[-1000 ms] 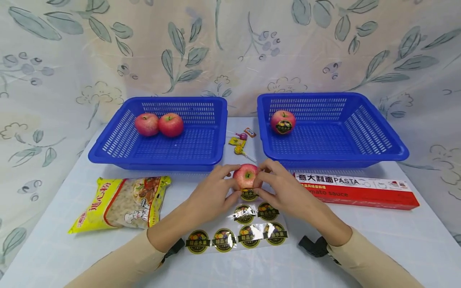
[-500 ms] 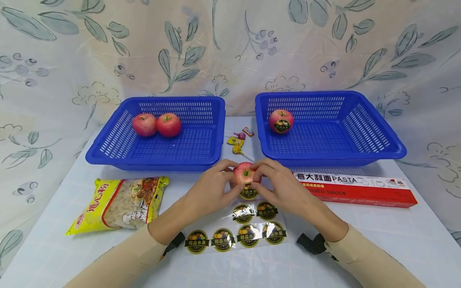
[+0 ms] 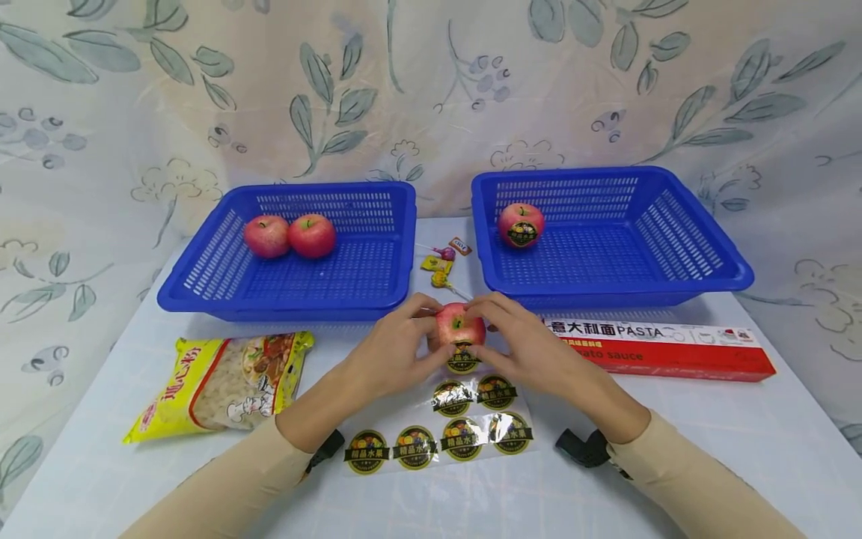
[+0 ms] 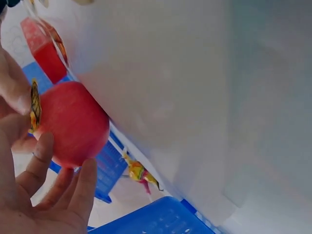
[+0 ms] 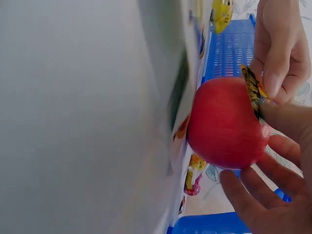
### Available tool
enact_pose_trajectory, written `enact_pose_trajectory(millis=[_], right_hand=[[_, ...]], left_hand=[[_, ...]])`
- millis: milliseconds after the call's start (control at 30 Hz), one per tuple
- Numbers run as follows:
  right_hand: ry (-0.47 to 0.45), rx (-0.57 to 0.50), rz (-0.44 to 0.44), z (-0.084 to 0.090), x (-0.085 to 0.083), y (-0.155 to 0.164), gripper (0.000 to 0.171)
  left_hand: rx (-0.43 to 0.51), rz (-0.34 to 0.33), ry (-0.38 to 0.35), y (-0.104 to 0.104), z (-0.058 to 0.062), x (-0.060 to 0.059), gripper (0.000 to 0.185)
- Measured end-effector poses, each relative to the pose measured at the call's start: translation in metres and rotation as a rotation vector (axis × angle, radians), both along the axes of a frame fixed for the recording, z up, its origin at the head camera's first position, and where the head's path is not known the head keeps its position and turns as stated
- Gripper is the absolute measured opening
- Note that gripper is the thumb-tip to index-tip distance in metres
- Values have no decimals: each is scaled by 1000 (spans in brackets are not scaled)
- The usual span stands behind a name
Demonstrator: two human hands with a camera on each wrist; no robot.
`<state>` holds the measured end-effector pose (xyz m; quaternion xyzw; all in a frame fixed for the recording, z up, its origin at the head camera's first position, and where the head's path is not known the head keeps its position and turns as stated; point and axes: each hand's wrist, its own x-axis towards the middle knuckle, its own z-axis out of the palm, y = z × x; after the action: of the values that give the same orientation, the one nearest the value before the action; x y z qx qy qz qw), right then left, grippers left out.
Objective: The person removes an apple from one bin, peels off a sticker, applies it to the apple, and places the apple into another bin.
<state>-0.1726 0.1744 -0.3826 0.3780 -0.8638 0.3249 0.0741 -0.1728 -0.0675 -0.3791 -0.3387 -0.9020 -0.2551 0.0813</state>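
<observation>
A red apple (image 3: 459, 327) sits just above the table between both my hands, in front of the gap between two blue baskets. My left hand (image 3: 404, 340) grips its left side and my right hand (image 3: 515, 333) its right side, fingers curled round it. A round black-and-gold sticker (image 3: 462, 358) lies on the apple's near face. In the left wrist view, my left hand (image 4: 34, 190) cups the apple (image 4: 73, 124). In the right wrist view, the sticker (image 5: 253, 90) sits at the apple's (image 5: 224, 122) edge, under a thumb of my left hand (image 5: 280, 48). Below lies a clear sheet (image 3: 438, 430) with several more stickers.
The left blue basket (image 3: 202, 292) holds two plain apples (image 3: 266, 236) (image 3: 312, 235). The right basket (image 3: 673, 288) holds one stickered apple (image 3: 521, 224). Lollipops (image 3: 441, 266) lie between the baskets. A red pasta box (image 3: 660, 348) lies to the right, a yellow macaroni bag (image 3: 222, 382) to the left.
Both hands stay on the apple in nearly the same spot. The sticker shows more fully on the apple's near face than a second ago.
</observation>
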Motion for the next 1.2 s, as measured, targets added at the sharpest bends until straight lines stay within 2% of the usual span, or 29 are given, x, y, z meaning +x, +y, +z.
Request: enact_pose_trajectory(millis=[100, 200, 533, 700, 900, 1200], right_hand=[[-35, 70, 14, 1, 0, 2, 52], [-44, 101, 25, 2, -1, 3, 58], [-41, 113, 80, 2, -10, 4, 63], [-42, 134, 106, 1, -13, 5, 65], [-50, 181, 93, 2, -13, 4, 72], [-33, 229, 127, 3, -16, 1, 75]], left_hand=[[-29, 7, -28, -2, -1, -1, 28], [-47, -4, -41, -2, 0, -3, 28], [-138, -70, -32, -2, 4, -9, 36], [-175, -74, 4, -2, 5, -10, 38], [-190, -63, -12, -1, 4, -8, 36], [-240, -52, 57, 1, 3, -7, 38]])
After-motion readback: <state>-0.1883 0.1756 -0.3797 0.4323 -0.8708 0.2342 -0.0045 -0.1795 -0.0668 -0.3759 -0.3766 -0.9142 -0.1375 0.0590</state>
